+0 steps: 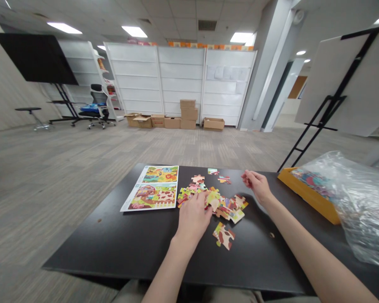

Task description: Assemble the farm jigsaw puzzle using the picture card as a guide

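A loose pile of colourful jigsaw puzzle pieces [225,206] lies on the black table [120,244]. My left hand [194,212] rests over the left part of this pile, fingers apart and touching pieces; its fingertips are partly hidden among them. My right hand [255,185] is raised to the right of the pile, its fingers curled together with nothing visible in them. Nearer to me lies a single brown-spotted piece [224,236]. Beyond the pile are a pink and brown piece [198,179], a green and white piece [213,171] and a striped piece [224,179].
A printed picture sheet [134,191] with two animal scenes lies left of the pile. On the right stands a yellow box [322,206], with a clear plastic bag [360,214] over it. Cardboard boxes [188,115] and white shelving [183,80] stand across the room.
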Motion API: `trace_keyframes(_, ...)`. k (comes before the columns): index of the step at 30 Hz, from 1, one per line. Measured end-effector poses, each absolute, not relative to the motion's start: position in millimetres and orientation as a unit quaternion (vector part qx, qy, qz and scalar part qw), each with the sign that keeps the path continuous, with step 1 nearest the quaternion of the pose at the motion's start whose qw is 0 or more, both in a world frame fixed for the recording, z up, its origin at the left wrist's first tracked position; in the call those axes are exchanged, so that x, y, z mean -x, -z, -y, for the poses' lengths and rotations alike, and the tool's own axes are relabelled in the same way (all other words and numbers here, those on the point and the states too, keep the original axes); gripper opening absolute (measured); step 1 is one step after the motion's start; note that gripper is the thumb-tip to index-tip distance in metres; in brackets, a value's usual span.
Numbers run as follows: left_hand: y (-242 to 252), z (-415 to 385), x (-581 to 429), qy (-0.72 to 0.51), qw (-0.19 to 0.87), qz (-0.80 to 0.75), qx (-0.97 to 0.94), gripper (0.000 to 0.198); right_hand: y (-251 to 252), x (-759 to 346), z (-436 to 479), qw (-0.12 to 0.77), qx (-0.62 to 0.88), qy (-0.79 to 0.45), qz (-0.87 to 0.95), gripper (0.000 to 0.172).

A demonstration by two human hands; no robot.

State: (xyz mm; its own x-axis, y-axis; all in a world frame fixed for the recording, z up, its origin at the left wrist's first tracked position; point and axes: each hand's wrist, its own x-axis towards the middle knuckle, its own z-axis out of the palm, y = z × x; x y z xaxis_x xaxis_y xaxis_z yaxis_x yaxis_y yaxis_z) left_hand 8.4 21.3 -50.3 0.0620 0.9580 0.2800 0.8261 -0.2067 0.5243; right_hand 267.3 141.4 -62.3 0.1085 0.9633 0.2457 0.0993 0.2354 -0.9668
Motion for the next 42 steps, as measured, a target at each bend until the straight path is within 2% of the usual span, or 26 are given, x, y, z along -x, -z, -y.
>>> trace_keyframes(5, 52, -25, -10, -0.408, 0.286, -0.544, -0.675, 0.028, 54, -264, -132, 0.558, 0.467, -0.433, 0.533, 0.048)
trace_keyframes(8, 49, -25, -13, -0.465, 0.369, -0.497, -0.633, 0.021, 53, -259, -126, 0.516, 0.463, -0.462, 0.553, 0.049)
trace_keyframes(12, 44, -24, -14, -0.510, 0.414, -0.468, -0.591, 0.011, 53, -249, -116, 0.437, 0.453, -0.487, 0.606, 0.050)
trace_keyframes(17, 45, -27, -11, -0.546, 0.468, -0.431, -0.544, 0.015, 44, -235, -100, 0.373, 0.399, -0.520, 0.657, 0.049)
trace_keyframes(23, 47, -28, -10, -0.565, 0.496, -0.422, -0.506, 0.025, 36, -223, -85, 0.309, 0.380, -0.579, 0.652, 0.042)
trace_keyframes(30, 51, -30, -8, -0.568, 0.501, -0.433, -0.488, 0.024, 41, -219, -85, 0.343, 0.386, -0.582, 0.628, 0.039)
trace_keyframes(35, 52, -32, -11, -0.571, 0.501, -0.434, -0.484, 0.027, 39, -219, -87, 0.366, 0.392, -0.576, 0.616, 0.046)
trace_keyframes(38, 51, -32, -10, -0.575, 0.496, -0.446, -0.473, 0.031, 38, -221, -86, 0.351, 0.379, -0.589, 0.621, 0.048)
trace_keyframes(42, 52, -30, -9, -0.580, 0.498, -0.451, -0.461, 0.038, 35, -220, -82, 0.309, 0.356, -0.611, 0.636, 0.043)
